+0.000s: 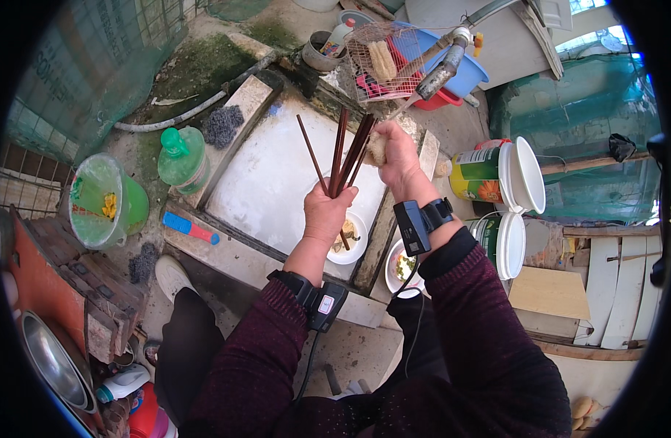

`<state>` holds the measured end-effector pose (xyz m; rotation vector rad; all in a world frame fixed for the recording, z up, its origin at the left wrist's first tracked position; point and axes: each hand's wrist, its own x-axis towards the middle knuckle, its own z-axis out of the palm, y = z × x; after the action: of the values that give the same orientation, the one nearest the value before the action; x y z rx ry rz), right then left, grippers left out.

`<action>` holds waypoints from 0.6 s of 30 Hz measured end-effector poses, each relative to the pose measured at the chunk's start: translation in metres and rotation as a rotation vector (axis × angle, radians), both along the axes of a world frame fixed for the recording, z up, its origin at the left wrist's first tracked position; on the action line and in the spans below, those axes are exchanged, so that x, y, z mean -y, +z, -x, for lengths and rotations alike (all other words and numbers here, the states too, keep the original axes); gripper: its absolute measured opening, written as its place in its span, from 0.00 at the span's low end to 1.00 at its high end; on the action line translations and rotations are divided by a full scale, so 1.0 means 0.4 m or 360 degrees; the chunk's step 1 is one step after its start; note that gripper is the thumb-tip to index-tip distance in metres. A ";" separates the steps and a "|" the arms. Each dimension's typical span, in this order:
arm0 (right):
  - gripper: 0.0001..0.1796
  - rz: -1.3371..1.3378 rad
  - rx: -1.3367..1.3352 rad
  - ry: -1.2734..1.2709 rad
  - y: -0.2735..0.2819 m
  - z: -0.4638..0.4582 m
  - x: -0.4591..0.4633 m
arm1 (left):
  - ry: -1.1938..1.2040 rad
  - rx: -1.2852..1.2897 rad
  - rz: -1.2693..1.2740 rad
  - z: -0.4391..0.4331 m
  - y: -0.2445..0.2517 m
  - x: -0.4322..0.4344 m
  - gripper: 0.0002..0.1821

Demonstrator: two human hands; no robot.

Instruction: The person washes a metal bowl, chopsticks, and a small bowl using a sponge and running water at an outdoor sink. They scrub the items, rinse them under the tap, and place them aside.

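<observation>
My left hand (327, 211) grips a bundle of dark brown chopsticks (354, 153) by one end; their other ends fan out upward over a shallow white basin (253, 180). Pressed between the fingers of my right hand (398, 156) is a beige scrubbing pad (376, 149), close beside the chopsticks' upper ends. A metal tap (442, 71) with a thin stream of water from its mouth is just above this hand. Below my left hand, a white plate (353, 257) with food scraps sits in the basin's near right corner.
A bowl with food scraps (393, 274) stands right of the basin. On the left rim lie a dark scouring pad (223, 126) and a blue-and-red brush (190, 227). Left are a green bottle (185, 164) and a green bucket (135, 202). A wire basket (363, 49) stands behind; white buckets (513, 246) are right.
</observation>
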<state>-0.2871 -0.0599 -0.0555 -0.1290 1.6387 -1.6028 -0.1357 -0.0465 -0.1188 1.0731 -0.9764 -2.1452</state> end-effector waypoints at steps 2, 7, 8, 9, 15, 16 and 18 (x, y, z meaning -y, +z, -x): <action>0.07 0.0037 0.0006 -0.0006 -0.008 -0.010 0.001 | 0.0011 -0.0026 -0.0013 -0.002 0.004 0.002 0.08; 0.08 0.0185 0.0008 -0.0032 0.003 -0.030 -0.005 | 0.0010 -0.0065 -0.0097 -0.005 0.015 0.006 0.08; 0.08 0.0190 0.0027 -0.0022 0.009 -0.031 -0.006 | 0.0024 -0.0088 -0.0102 -0.005 0.016 0.007 0.08; 0.08 0.0223 0.0033 -0.0008 0.013 -0.031 -0.006 | 0.0006 -0.0069 -0.0086 -0.004 0.017 0.007 0.08; 0.08 0.0073 -0.0032 0.0005 0.005 -0.026 -0.004 | -0.0022 -0.0008 -0.0046 -0.003 0.007 0.003 0.08; 0.08 0.0099 -0.0065 0.0008 -0.001 -0.025 -0.005 | -0.0025 0.0005 -0.0046 -0.003 0.005 0.002 0.08; 0.07 0.0083 -0.0111 -0.0020 -0.011 -0.020 -0.008 | -0.0026 0.0017 -0.0041 -0.003 0.001 0.000 0.08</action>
<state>-0.2790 -0.0568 -0.0598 -0.2042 1.6543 -1.6677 -0.1347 -0.0466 -0.1182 1.0937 -0.9679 -2.1732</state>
